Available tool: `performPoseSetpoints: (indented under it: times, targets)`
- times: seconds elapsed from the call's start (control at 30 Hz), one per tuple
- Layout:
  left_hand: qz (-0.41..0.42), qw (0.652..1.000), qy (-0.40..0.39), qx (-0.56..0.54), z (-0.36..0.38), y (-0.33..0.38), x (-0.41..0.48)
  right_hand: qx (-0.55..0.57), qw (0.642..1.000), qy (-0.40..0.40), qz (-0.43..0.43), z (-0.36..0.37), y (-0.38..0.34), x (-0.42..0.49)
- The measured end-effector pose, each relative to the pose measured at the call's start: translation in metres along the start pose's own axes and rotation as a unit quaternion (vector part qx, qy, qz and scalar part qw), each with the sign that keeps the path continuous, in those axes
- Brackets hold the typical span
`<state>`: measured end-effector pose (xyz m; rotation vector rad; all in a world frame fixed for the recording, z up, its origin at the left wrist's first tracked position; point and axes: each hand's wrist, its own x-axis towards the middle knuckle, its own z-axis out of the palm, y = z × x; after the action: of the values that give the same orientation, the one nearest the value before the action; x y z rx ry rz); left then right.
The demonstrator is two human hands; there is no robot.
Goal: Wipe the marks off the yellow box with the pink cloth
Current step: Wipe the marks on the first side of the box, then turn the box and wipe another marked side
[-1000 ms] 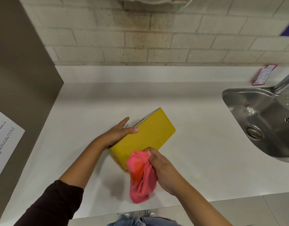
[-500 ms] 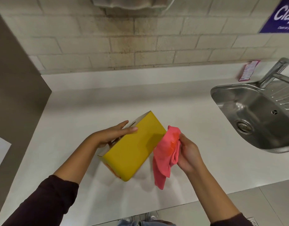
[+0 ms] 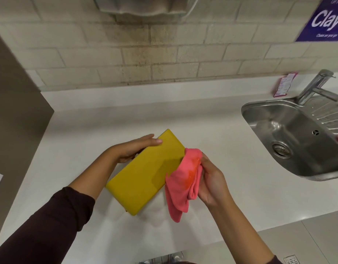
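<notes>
A yellow box (image 3: 145,174) is held tilted above the white counter (image 3: 212,130), its broad plain face turned up toward me. My left hand (image 3: 132,149) grips its far left side, thumb over the top edge. My right hand (image 3: 210,180) holds a bunched pink cloth (image 3: 185,180) with orange stains against the box's right end. The cloth's loose tail hangs down toward the counter. The box's other faces are hidden.
A steel sink (image 3: 290,138) with a tap (image 3: 314,86) lies at the right, something pink at its right edge. A pink label (image 3: 283,84) leans on the back ledge. A brown panel (image 3: 15,103) walls off the left. A purple sign (image 3: 324,20) hangs on the brick wall.
My right hand moved the cloth from the box's near corner up to its right end. The box turned so its broad face points up more, and the view shifted left and down.
</notes>
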<state>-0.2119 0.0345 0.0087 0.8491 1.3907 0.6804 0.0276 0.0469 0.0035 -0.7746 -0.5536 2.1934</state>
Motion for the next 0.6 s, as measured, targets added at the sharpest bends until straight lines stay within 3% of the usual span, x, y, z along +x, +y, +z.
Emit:
performPoseSetpoints:
  times: [0.23, 0.37, 0.43, 0.5, 0.6]
  targets:
    - [0.159, 0.987, 0.01, -0.002, -0.002, 0.019, -0.035, 0.089, 0.991, -0.104, 0.003, 0.011, -0.003, -0.017]
    - [0.181, 0.983, -0.027, -0.002, -0.005, 0.007, -0.055, 0.146, 0.973, -0.177, 0.032, 0.019, 0.005, -0.025]
    - [0.178, 0.983, -0.045, 0.014, -0.007, 0.001, -0.064, 0.155, 0.968, -0.199, 0.0, 0.02, 0.013, -0.025]
    - [0.181, 0.981, -0.056, 0.05, -0.009, -0.003, -0.073, 0.14, 0.969, -0.204, 0.02, 0.019, 0.016, -0.026]
    - [0.19, 0.973, -0.048, 0.12, -0.008, -0.007, -0.085, 0.102, 0.979, -0.15, 0.088, 0.005, 0.028, -0.017]
